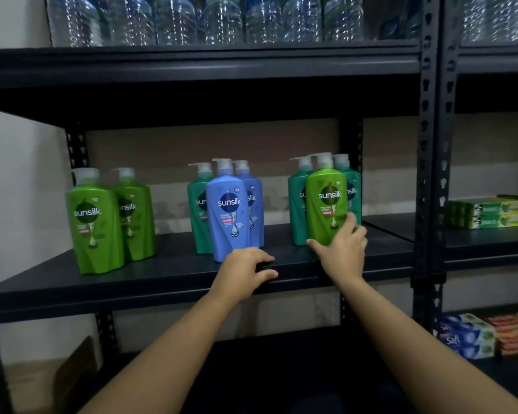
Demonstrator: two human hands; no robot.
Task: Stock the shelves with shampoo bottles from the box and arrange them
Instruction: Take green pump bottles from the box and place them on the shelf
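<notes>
**shelfwatcher:** Green plastic is what the right hand (pixel 343 252) has got. It's on the bright green shampoo bottle (pixel 326 206) at the right end of the black metal shelf (pixel 168 273), gripping low down near the base. Thumb sticks out to the left along the bottom edge, the other fingers (pixel 352 222) curl up around the bottle's right side. So it's a proper grasp, not just a touch. Bottle stands upright, label facing out.

**aisle9:** and the left one?

**shelfwatcher:** The left hand (pixel 245 268) is holding nothing. It sits at the shelf's front edge, fingers loosely bent over the lip, fingertips on the shelf surface. It's just in front of the blue shampoo bottle (pixel 228 210); can't tell if the knuckles actually touch its base.

**aisle9:** where's the rest of the stock?

**shelfwatcher:** All on the same shelf, three clumps. Far left: two light green bottles (pixel 97 225) side by side. Middle: the blue one in front, a second blue bottle (pixel 253 210) and a teal bottle (pixel 198 210) tucked behind it. Right: two teal bottles (pixel 296 204) behind the one being held. All have clear pump tops.

**aisle9:** anything else around?

**shelfwatcher:** Clear water bottles (pixel 222 19) on the shelf above, green boxes (pixel 488 213) on the next rack over, soap packs (pixel 467 339) below those, and a cardboard box (pixel 69 375) bottom left.
</notes>
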